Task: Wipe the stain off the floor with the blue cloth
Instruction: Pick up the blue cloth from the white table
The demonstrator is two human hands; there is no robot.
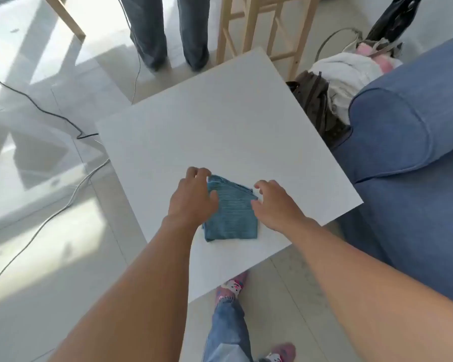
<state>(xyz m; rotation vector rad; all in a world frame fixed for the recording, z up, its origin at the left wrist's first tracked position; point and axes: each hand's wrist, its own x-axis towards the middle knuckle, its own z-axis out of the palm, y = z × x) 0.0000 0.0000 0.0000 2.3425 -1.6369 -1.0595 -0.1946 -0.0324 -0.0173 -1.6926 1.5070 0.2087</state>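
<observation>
A folded blue cloth [232, 216] lies on a white square table [220, 121], near its front edge. My left hand [194, 197] rests on the cloth's left side, fingers curled over its far left corner. My right hand [275, 205] hovers at the cloth's right edge with fingers spread, thumb touching the cloth. Neither hand has lifted it. The pale tiled floor [50, 283] spreads to the left; I cannot make out a stain on it.
A blue sofa [408, 158] stands right of the table. Bags and white cloth [343, 74] sit behind it. A person's legs [165, 30] and a wooden stool [262, 27] are beyond the table. Cables [50, 113] cross the floor at left. My feet [233, 286] are below the table edge.
</observation>
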